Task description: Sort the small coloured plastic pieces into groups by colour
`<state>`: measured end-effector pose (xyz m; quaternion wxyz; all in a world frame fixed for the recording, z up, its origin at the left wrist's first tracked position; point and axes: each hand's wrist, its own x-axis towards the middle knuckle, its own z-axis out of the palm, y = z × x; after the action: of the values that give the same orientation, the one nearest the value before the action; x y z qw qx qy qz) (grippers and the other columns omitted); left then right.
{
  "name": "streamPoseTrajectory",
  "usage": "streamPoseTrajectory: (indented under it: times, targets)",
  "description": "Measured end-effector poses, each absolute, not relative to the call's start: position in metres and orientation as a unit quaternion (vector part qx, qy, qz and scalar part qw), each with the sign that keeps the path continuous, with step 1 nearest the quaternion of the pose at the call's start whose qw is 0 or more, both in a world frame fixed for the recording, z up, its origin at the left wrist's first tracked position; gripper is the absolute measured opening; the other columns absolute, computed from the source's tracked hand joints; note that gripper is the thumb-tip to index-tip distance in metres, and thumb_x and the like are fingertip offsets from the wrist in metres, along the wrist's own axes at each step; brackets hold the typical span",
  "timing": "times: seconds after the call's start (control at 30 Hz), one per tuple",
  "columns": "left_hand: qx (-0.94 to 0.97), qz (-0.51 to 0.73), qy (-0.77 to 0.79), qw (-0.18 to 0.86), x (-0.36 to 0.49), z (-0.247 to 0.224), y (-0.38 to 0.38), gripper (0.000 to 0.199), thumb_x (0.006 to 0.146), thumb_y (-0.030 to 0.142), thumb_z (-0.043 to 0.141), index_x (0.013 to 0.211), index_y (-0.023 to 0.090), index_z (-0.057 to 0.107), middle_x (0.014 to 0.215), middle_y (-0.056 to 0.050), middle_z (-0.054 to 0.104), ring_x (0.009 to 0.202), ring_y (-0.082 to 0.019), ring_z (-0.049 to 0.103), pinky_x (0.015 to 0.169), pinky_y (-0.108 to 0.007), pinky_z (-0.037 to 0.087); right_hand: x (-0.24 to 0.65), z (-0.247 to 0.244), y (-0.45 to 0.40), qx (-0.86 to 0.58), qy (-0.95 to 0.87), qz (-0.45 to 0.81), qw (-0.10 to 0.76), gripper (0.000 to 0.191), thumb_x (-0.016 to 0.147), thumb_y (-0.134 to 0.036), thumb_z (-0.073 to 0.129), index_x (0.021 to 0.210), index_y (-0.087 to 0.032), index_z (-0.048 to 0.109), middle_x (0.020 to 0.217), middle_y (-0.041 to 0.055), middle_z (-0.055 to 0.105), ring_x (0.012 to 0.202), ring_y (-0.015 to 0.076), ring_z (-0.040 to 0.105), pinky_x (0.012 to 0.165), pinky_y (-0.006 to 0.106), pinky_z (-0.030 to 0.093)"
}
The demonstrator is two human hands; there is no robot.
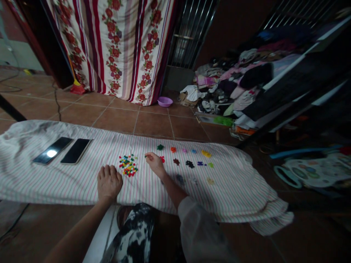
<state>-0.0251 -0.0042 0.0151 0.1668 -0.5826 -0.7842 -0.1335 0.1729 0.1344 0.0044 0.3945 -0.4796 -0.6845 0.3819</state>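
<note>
On a striped cloth lies a mixed heap of small coloured pieces (128, 166) in red, yellow, green and white; they look like beads or tiny bricks, too small to tell. Just left of this heap my left hand (109, 181) rests palm down on the cloth, holding nothing visible. To the heap's right, my right hand (155, 163) pinches a small dark green piece (146, 156) between thumb and fingertips. Beyond it sit single-colour piles, among them a dark green pile (160, 147), an orange pile (173, 149), a brown pile (176, 162) and a black pile (189, 164). My right hand partly hides a red pile (162, 159).
Two phones (75, 151) lie on the left part of the striped cloth (233, 197). More piles, including a yellow pile (206, 153), extend rightward. Past the table are a floral curtain (126, 54), a purple basin (165, 102) and heaped clothes (233, 80).
</note>
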Motion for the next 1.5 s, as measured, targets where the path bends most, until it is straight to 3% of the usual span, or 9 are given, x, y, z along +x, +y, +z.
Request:
streamPoseTrajectory:
  times: [0.23,0.47,0.67,0.87,1.23,1.5]
  targets:
    - [-0.571,-0.158,-0.793,0.138,-0.025,0.016,-0.004,0.037,0.091,0.027,0.039,0.111,0.006,0.062,0.121,-0.022,0.061,0.123,-0.035,0.051,0.104,-0.048,0.040,0.227,0.011,0.183,-0.575,-0.643,0.306,0.402,0.019,0.078,-0.022,0.055,0.091,-0.024,0.069,0.088,0.0005,0.074,0.084,0.0162,0.071,0.081,0.030,0.057]
    - [-0.566,-0.164,-0.797,0.135,-0.025,0.013,-0.003,0.038,0.091,0.028,0.040,0.113,0.006,0.062,0.123,-0.023,0.060,0.124,-0.036,0.050,0.103,-0.048,0.041,0.246,0.010,0.206,-0.696,-0.620,0.191,0.309,0.020,0.077,-0.016,0.057,0.089,-0.023,0.072,0.088,0.0025,0.076,0.089,0.0172,0.071,0.081,0.025,0.052]
    - [-0.561,-0.166,-0.801,0.129,-0.025,0.011,-0.003,0.039,0.090,0.028,0.041,0.116,0.008,0.061,0.126,-0.022,0.059,0.127,-0.036,0.049,0.103,-0.050,0.041,0.243,0.004,0.215,-0.713,-0.633,0.168,0.250,0.020,0.081,-0.016,0.058,0.091,-0.021,0.074,0.092,0.0050,0.077,0.092,0.0173,0.071,0.082,0.023,0.050]
    - [-0.559,-0.155,-0.804,0.127,-0.023,0.015,-0.003,0.039,0.091,0.028,0.038,0.115,0.008,0.062,0.125,-0.021,0.060,0.126,-0.035,0.050,0.103,-0.048,0.041,0.240,0.002,0.218,-0.717,-0.637,0.135,0.249,0.017,0.081,-0.015,0.058,0.090,-0.019,0.072,0.092,0.0069,0.077,0.090,0.0177,0.071,0.083,0.023,0.049]
    - [-0.562,-0.175,-0.798,0.126,-0.025,0.014,-0.003,0.037,0.088,0.027,0.042,0.115,0.010,0.061,0.124,-0.021,0.061,0.125,-0.035,0.049,0.101,-0.049,0.040,0.243,0.003,0.213,-0.681,-0.652,0.164,0.291,0.015,0.078,-0.017,0.057,0.075,-0.023,0.071,0.078,0.0028,0.075,0.081,0.0175,0.069,0.078,0.025,0.050]
    - [-0.564,-0.158,-0.800,0.134,-0.024,0.015,-0.004,0.036,0.091,0.028,0.040,0.113,0.009,0.061,0.125,-0.021,0.060,0.125,-0.037,0.050,0.100,-0.048,0.042,0.251,0.006,0.206,-0.664,-0.644,0.231,0.302,0.026,0.078,-0.016,0.052,0.088,-0.021,0.075,0.086,0.0039,0.077,0.087,0.0182,0.071,0.086,0.029,0.052]
